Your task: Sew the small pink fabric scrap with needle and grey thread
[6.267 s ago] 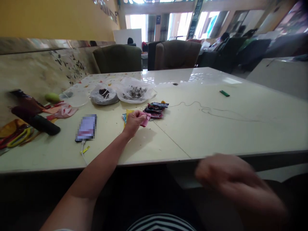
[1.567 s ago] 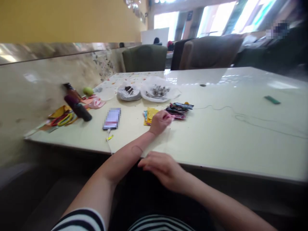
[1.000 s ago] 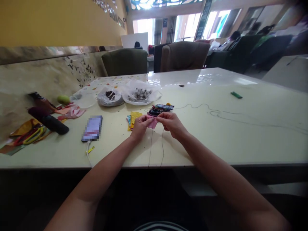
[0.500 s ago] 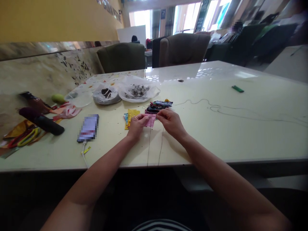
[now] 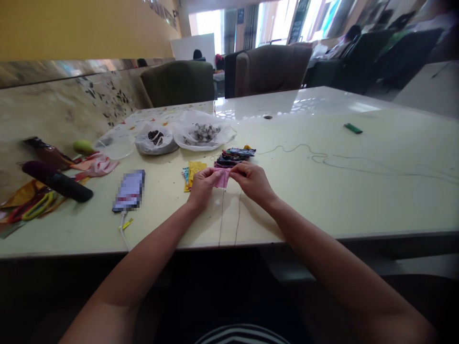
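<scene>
left hand [image 5: 202, 181] and right hand [image 5: 251, 179] both pinch the pink folded piece [image 5: 223, 177]; thread [image 5: 229, 220] trails below. best: firm pinch, thread taut, clear of the surface [image 5: 322, 200] edge.

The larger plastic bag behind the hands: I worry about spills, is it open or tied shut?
Open: the larger plastic bag lies spread wide on the table, its small contents uncovered.

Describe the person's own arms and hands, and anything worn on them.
The left hand and right hand wear no gloves, and no watch or bracelet shows at either wrist. No sleeve covers the forearms in view. A black-and-white striped garment shows at the bottom edge.
</scene>
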`<state>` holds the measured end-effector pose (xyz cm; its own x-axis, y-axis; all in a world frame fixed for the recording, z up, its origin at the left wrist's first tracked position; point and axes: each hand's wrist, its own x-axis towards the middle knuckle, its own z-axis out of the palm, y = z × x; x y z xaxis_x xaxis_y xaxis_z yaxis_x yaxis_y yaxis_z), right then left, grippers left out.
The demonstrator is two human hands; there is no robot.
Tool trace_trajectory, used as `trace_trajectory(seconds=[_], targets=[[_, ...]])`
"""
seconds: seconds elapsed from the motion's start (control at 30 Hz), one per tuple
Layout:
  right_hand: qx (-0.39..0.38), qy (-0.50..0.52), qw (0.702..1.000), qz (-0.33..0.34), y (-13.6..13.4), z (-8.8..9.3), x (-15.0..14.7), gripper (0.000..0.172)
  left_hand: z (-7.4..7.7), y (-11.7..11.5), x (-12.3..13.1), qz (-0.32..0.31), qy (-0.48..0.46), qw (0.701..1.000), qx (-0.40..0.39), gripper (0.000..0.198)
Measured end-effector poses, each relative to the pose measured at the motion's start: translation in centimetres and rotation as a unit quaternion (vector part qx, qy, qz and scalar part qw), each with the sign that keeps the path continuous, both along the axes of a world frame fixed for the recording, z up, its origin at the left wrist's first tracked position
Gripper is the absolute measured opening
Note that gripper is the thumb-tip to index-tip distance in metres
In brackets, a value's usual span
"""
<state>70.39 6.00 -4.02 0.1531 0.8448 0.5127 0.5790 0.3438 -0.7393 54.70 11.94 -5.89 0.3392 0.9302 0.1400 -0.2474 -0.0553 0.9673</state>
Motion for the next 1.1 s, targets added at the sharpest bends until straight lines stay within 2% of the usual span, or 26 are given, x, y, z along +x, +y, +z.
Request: trace_trajectory(seconds=[0.1, 0.23, 0.37, 0.43, 0.53, 0.83, 1.1], targets=[[-0.003, 0.008, 1.0, 0.002, 0.05, -0.07, -0.01, 0.014, -0.09, 0.09, -0.02, 0.003, 0.007, 1.0, 0.003, 0.022], [-0.043, 0.058, 0.997, 0.012, 0.23, -0.33, 0.08, 0.01, -0.1, 0.2, -0.07, 0.005, 0.021, 1.0, 0.012, 0.023], [-0.108, 0.179, 0.975, 0.08, 0.35, -0.35, 0.26, 0.037, 0.05, 0.12, -0.16, -0.003, 0.032, 0.999, 0.032, 0.025], [-0.14, 0.226, 0.957, 0.116, 0.32, -0.23, 0.31, 0.038, 0.15, 0.06, -0.22, -0.005, 0.045, 0.998, 0.044, 0.025], [-0.154, 0.264, 0.944, 0.126, 0.21, -0.07, 0.34, 0.037, 0.27, 0.04, -0.28, -0.005, 0.063, 0.996, 0.059, 0.025], [-0.165, 0.274, 0.941, 0.109, 0.17, -0.19, 0.53, 0.035, 0.55, -0.08, -0.17, -0.018, 0.026, 0.999, 0.045, 0.021], [-0.164, 0.268, 0.943, 0.109, 0.12, -0.19, 0.57, 0.033, 0.28, 0.21, -0.23, -0.013, 0.041, 0.998, 0.04, 0.024]])
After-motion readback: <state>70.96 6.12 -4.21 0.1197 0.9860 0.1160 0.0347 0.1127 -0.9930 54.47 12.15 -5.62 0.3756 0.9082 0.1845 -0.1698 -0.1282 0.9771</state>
